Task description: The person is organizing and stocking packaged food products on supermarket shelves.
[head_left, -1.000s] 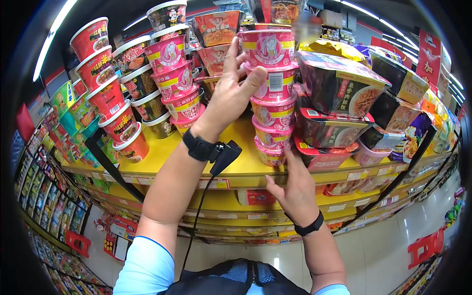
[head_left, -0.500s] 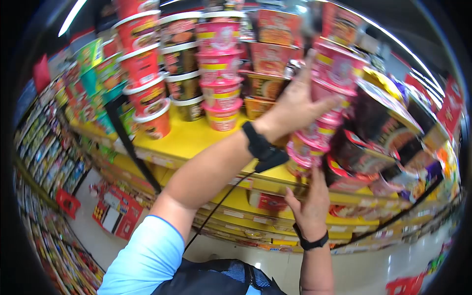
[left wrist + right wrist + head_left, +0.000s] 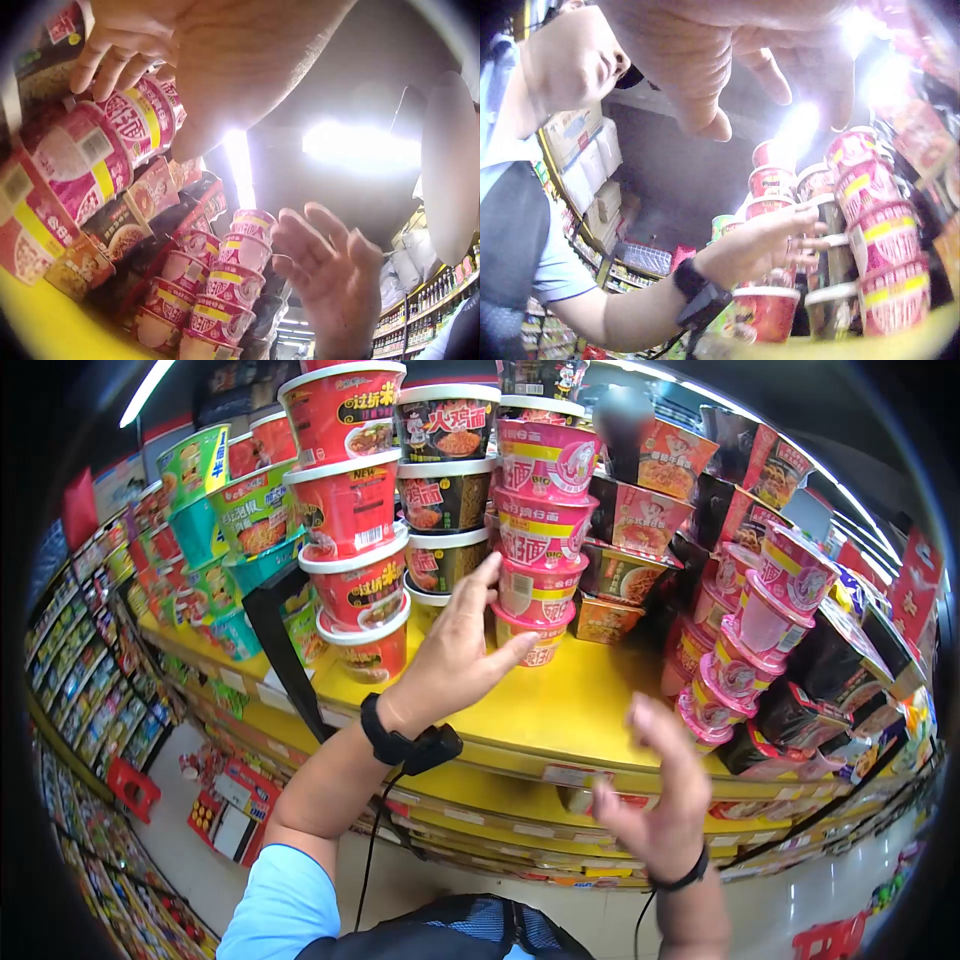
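My left hand (image 3: 455, 660) has its fingers extended, fingertips right at the left side of a stack of pink instant noodle cups (image 3: 540, 565). To the right, my right hand (image 3: 665, 795) hovers before the shelf edge, thumb and fingers apart and nothing in its grasp; it is blurred. A second pink cup stack (image 3: 725, 680) leans a little beyond it. Black noodle cups (image 3: 447, 497) with white lids and red noodle cups (image 3: 345, 510) are piled left of the left hand. In the left wrist view the right palm (image 3: 334, 277) is visible beside the farther pink stack.
A yellow shelf (image 3: 480, 705) carries the cups. Boxed noodle bowls (image 3: 630, 520) stand behind, and dark bowls (image 3: 825, 660) crowd the right side. A black shelf bar (image 3: 275, 650) slants at the left, near green cups (image 3: 250, 510). Red stools (image 3: 133, 790) stand on the floor.
Both hands have left the right-hand pink stack. The left hand is now beside the middle pink stack, and the right hand has drawn back from the cups. The head view has turned left.
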Action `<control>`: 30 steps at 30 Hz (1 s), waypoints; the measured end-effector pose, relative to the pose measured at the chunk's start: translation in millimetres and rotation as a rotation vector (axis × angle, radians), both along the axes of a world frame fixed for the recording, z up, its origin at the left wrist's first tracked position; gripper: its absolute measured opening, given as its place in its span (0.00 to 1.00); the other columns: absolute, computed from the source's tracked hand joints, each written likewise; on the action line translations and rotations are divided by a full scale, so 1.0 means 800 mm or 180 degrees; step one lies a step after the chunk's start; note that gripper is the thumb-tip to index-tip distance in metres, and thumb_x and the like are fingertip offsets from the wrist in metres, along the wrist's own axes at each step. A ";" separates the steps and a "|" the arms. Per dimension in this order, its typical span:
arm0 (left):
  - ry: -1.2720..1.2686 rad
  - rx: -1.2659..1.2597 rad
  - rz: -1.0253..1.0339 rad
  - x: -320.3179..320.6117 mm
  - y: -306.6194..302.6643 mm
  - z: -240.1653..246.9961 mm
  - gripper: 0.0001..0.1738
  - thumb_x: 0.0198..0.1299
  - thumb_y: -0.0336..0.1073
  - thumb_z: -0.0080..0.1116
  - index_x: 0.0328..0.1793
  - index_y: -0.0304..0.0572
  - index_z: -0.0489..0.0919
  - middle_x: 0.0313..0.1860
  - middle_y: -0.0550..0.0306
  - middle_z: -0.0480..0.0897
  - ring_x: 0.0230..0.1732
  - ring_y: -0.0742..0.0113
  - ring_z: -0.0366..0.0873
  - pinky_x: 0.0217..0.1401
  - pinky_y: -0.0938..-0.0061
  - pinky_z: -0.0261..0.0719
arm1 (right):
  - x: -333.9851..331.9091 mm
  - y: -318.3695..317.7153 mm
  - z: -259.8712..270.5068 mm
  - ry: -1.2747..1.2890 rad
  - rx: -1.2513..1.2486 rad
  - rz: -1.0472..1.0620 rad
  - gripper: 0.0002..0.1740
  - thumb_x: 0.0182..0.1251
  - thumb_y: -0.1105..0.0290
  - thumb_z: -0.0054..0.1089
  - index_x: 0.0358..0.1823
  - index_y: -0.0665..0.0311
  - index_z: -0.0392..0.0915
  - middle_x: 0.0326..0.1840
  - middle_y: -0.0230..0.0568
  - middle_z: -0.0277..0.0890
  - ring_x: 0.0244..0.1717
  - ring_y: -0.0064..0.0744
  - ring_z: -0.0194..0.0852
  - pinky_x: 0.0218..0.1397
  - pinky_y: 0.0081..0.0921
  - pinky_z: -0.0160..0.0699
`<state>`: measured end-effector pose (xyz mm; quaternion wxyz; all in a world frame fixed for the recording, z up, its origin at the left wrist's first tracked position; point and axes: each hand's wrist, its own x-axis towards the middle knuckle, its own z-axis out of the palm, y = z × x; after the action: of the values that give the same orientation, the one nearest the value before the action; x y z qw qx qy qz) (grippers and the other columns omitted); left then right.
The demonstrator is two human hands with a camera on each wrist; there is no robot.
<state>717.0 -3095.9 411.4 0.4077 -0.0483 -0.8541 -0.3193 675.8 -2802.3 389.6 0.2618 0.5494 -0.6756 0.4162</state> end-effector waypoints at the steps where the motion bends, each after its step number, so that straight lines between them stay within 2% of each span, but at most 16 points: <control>1: 0.0071 0.0005 -0.0002 -0.001 -0.014 0.006 0.55 0.68 0.44 0.73 0.90 0.40 0.49 0.81 0.36 0.66 0.78 0.44 0.71 0.77 0.52 0.72 | -0.009 -0.031 0.036 0.0259 -0.0290 -0.0045 0.40 0.56 0.69 0.79 0.71 0.70 0.74 0.66 0.60 0.80 0.63 0.54 0.83 0.65 0.43 0.82; 4: 0.0299 0.0073 -0.0021 -0.010 -0.045 0.031 0.54 0.67 0.43 0.73 0.89 0.37 0.50 0.82 0.34 0.64 0.78 0.44 0.70 0.78 0.52 0.72 | -0.061 -0.130 0.158 0.0873 -0.1145 -0.0422 0.40 0.59 0.67 0.79 0.73 0.69 0.72 0.67 0.56 0.79 0.59 0.47 0.84 0.62 0.38 0.82; 5: 0.0461 -0.0047 -0.0013 -0.019 -0.051 0.039 0.53 0.67 0.42 0.73 0.88 0.35 0.52 0.81 0.34 0.65 0.78 0.44 0.71 0.78 0.54 0.72 | -0.083 -0.159 0.193 0.0861 -0.1170 -0.0795 0.42 0.61 0.52 0.79 0.70 0.70 0.75 0.65 0.59 0.80 0.62 0.50 0.83 0.63 0.39 0.82; 7: 0.0742 -0.0246 0.0074 -0.038 -0.061 0.050 0.52 0.66 0.42 0.73 0.87 0.32 0.54 0.79 0.33 0.67 0.77 0.43 0.71 0.79 0.56 0.71 | -0.136 -0.208 0.243 0.1049 -0.0579 -0.1503 0.50 0.59 0.35 0.75 0.68 0.72 0.77 0.65 0.63 0.81 0.65 0.54 0.82 0.65 0.43 0.81; 8: 0.0869 -0.0333 0.0146 -0.049 -0.064 0.053 0.52 0.65 0.41 0.73 0.86 0.31 0.55 0.78 0.32 0.68 0.77 0.42 0.72 0.79 0.56 0.71 | -0.159 -0.227 0.250 0.1023 -0.0342 -0.1522 0.54 0.56 0.27 0.71 0.64 0.73 0.79 0.61 0.64 0.83 0.64 0.55 0.83 0.65 0.46 0.81; 10: 0.0932 -0.0349 0.0217 -0.066 -0.066 0.058 0.52 0.63 0.41 0.74 0.86 0.29 0.56 0.76 0.31 0.69 0.76 0.39 0.71 0.79 0.56 0.71 | -0.144 -0.239 0.264 0.0276 0.0483 -0.1554 0.51 0.54 0.27 0.74 0.58 0.72 0.81 0.54 0.61 0.87 0.56 0.56 0.87 0.62 0.46 0.83; 13: 0.0824 -0.0242 0.0219 -0.086 -0.068 0.056 0.51 0.62 0.41 0.74 0.84 0.30 0.58 0.75 0.29 0.70 0.74 0.34 0.72 0.79 0.53 0.71 | -0.156 -0.260 0.241 0.0641 0.0018 -0.1847 0.42 0.58 0.36 0.78 0.53 0.70 0.83 0.47 0.52 0.89 0.49 0.49 0.91 0.56 0.40 0.86; 18: 0.0941 0.0016 -0.0003 -0.093 -0.064 0.050 0.49 0.62 0.42 0.74 0.83 0.32 0.59 0.73 0.29 0.70 0.75 0.34 0.71 0.78 0.54 0.72 | -0.144 -0.261 0.243 0.0155 -0.0402 -0.1711 0.45 0.52 0.35 0.83 0.53 0.70 0.84 0.43 0.45 0.89 0.45 0.33 0.90 0.50 0.29 0.85; 21: 0.1133 -0.0120 0.0104 -0.101 -0.064 0.055 0.49 0.63 0.46 0.73 0.83 0.35 0.60 0.74 0.29 0.70 0.75 0.34 0.71 0.78 0.53 0.72 | -0.083 -0.230 0.248 -0.0265 -0.1361 -0.0076 0.22 0.67 0.69 0.78 0.55 0.70 0.79 0.44 0.40 0.86 0.33 0.24 0.87 0.38 0.22 0.87; 22: 0.1185 -0.0213 0.0283 -0.102 -0.064 0.057 0.49 0.63 0.47 0.73 0.83 0.35 0.61 0.74 0.30 0.70 0.75 0.34 0.71 0.78 0.53 0.72 | -0.088 -0.206 0.249 -0.0723 -0.1310 -0.0163 0.24 0.65 0.64 0.80 0.53 0.70 0.80 0.46 0.43 0.85 0.41 0.30 0.87 0.43 0.32 0.89; 23: 0.1227 -0.0308 0.0462 -0.103 -0.064 0.059 0.49 0.63 0.48 0.73 0.83 0.35 0.61 0.75 0.30 0.70 0.75 0.34 0.71 0.78 0.53 0.72 | -0.068 -0.180 0.245 0.0647 -0.1192 -0.1680 0.31 0.65 0.54 0.79 0.57 0.72 0.80 0.55 0.52 0.85 0.58 0.39 0.86 0.61 0.43 0.86; 25: 0.1442 -0.0497 0.0835 -0.096 -0.060 0.065 0.43 0.65 0.48 0.71 0.80 0.35 0.66 0.72 0.35 0.74 0.72 0.36 0.74 0.75 0.54 0.74 | -0.065 -0.153 0.227 0.0158 -0.1155 -0.0999 0.35 0.64 0.50 0.81 0.63 0.68 0.79 0.50 0.42 0.87 0.53 0.30 0.85 0.61 0.25 0.78; 26: 0.1668 -0.0535 0.0766 -0.083 -0.056 0.070 0.43 0.61 0.46 0.73 0.77 0.31 0.68 0.70 0.27 0.72 0.67 0.31 0.74 0.72 0.49 0.75 | -0.055 -0.139 0.213 0.0091 -0.1210 -0.0841 0.33 0.63 0.56 0.81 0.63 0.68 0.77 0.54 0.42 0.84 0.55 0.31 0.85 0.61 0.26 0.79; 28: 0.1836 -0.0711 0.0385 -0.043 -0.048 0.077 0.34 0.67 0.44 0.69 0.74 0.35 0.73 0.67 0.37 0.78 0.68 0.39 0.78 0.71 0.55 0.76 | -0.025 -0.101 0.158 -0.0039 -0.1507 -0.0704 0.31 0.62 0.66 0.81 0.63 0.66 0.75 0.61 0.44 0.79 0.57 0.34 0.84 0.62 0.28 0.82; 29: 0.2004 -0.0715 0.0021 -0.031 -0.040 0.071 0.27 0.69 0.39 0.67 0.69 0.34 0.76 0.62 0.38 0.81 0.64 0.40 0.80 0.69 0.56 0.77 | -0.017 -0.086 0.127 -0.0191 -0.1557 -0.0687 0.31 0.61 0.72 0.80 0.63 0.66 0.74 0.64 0.44 0.77 0.59 0.35 0.83 0.62 0.30 0.84; 30: 0.1618 -0.0597 -0.0233 -0.014 -0.028 0.059 0.25 0.68 0.35 0.67 0.69 0.34 0.76 0.62 0.38 0.81 0.64 0.39 0.80 0.69 0.56 0.77 | -0.013 -0.074 0.093 -0.0368 -0.1507 -0.0730 0.32 0.60 0.77 0.80 0.63 0.65 0.72 0.67 0.45 0.74 0.60 0.36 0.83 0.63 0.31 0.85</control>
<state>705.8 -3118.0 458.5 0.5910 -0.1954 -0.7478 -0.2311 665.5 -2861.4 464.1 0.3894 0.3680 -0.6311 0.5609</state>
